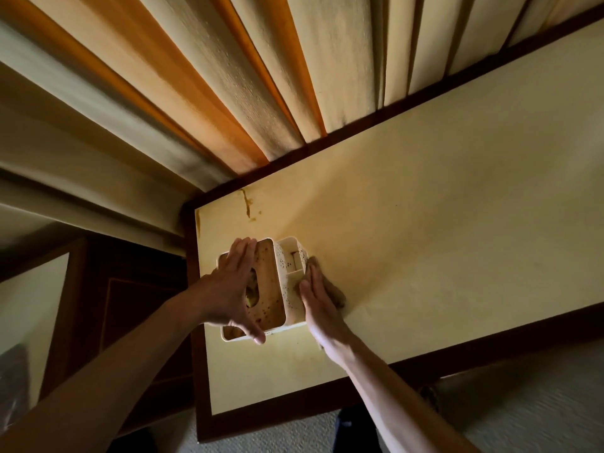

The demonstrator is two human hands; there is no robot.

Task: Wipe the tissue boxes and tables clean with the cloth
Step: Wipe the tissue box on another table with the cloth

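My left hand [233, 284] spans the top of a cream tissue box [276, 308] standing near the left end of a pale yellow table [425, 230] with a dark wooden border. The fingers reach over the box's far edge and the thumb hooks the near edge, so the hand grips the box across its lid. That lid is a brown, speckled panel with an oval slot, partly covered by my palm; something pale shows in the slot, though I cannot tell how much tissue is inside. On the box's right side sits an attached perforated compartment [294, 261], open at the top and split by a divider; its contents are in shadow and I cannot make them out.

My right hand [318, 299] lies flat, fingers straight and together, pressing a brownish cloth [336, 295] against the tabletop and the right wall of the box. The cloth bunches out to the right of my fingers, touching the box's lower side.

A brown drip stain [247, 204] marks the table at the far left corner, beyond the box. Heavy cream and orange curtains [228, 76] hang behind the table's far edge. To the left stands a dark wooden cabinet [130, 289], and light carpet [523, 403] lies at the near right.
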